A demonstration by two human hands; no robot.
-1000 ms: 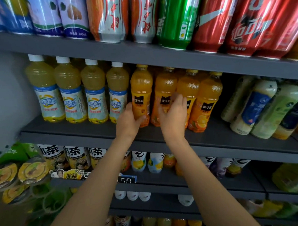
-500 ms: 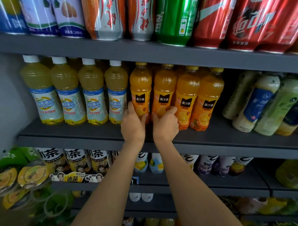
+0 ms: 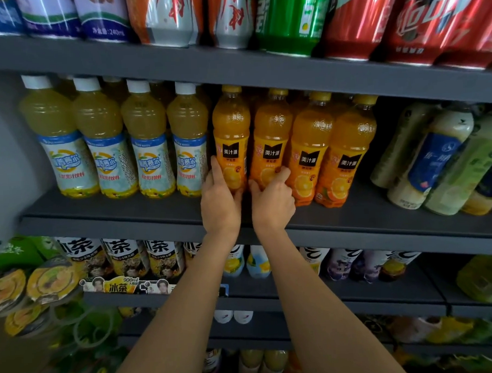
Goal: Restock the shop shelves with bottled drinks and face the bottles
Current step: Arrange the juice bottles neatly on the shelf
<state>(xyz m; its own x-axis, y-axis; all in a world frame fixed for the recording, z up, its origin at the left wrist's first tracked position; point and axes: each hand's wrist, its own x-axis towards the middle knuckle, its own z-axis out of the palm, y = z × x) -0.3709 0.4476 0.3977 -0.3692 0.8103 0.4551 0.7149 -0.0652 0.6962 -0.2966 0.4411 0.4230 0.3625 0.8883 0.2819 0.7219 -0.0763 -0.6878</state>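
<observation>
Several orange juice bottles with black labels stand in a row on the dark grey middle shelf. My left hand grips the base of the leftmost orange bottle, index finger up along its left side. My right hand wraps the base of the second orange bottle, fingers curled over its label. Two more orange bottles stand to the right, labels facing forward. Both bottles rest upright on the shelf.
Several pale yellow drinks with white caps stand left of the orange row. Greenish-white bottles lean at the right. Cans fill the shelf above. Tea bottles and snack packs sit below.
My right hand came down from the third orange bottle's label to the base of the second. The orange bottles now stand closer together and straighter. My left hand stayed on the leftmost bottle.
</observation>
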